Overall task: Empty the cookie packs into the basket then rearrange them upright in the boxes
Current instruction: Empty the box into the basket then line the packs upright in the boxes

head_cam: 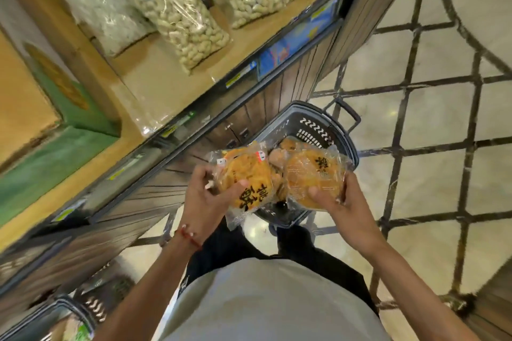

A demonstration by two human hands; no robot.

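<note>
Pale floor tiles (432, 124) crossed by dark lines run beside a wooden shelf (155, 86) carrying clear bags of peanuts (182, 22) and a green box (83, 111). A dark basket (318, 122) stands on the floor near the shelf base, with loose cookie packs (288, 145) inside. Left hand (205, 199): thumb and fingers curled round one cookie pack (246, 183), held above the basket. Right hand (342, 202): thumb on top, gripping a second pack (313, 174) just beside the first. A red cord (191, 235) circles the left wrist.

basket (318, 130) mostly behind cookie packs (246, 180), shelf labels (239, 79) too blurred to read
</note>
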